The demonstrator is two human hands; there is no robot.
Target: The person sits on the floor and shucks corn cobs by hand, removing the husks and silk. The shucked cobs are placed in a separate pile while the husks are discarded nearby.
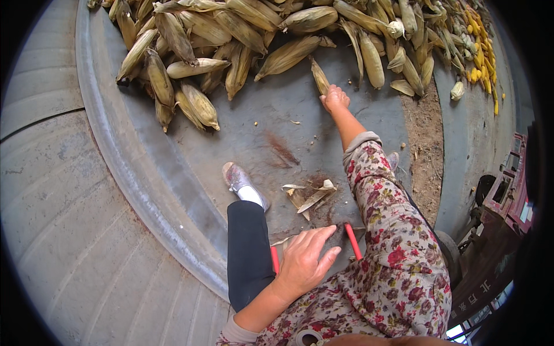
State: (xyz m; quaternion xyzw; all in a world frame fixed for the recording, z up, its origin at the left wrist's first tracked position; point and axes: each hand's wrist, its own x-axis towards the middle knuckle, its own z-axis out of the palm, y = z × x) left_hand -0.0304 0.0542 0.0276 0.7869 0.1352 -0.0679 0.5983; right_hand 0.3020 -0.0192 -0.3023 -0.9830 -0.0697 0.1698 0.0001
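My right hand (335, 98) reaches far forward and grips the near end of an ear of corn in its dry husk (319, 75), close to the front of the heap of unhusked corn ears (242, 26). Above my lap my left hand (305, 257) holds nothing, with its thumb apart from its fingers. Just beyond it, torn corn husks (314, 197) lie on the floor between my feet, with brown corn silk around them. Two unhusked ears (199, 106) stick out at the heap's left front.
Bare yellow corn cobs (482, 52) are piled at the far right. Red bars (353, 241) show near my knees. A curved metal rim (125, 173) runs along the left. A strip of dirt (422, 160) and a red vehicle (502, 207) are on the right.
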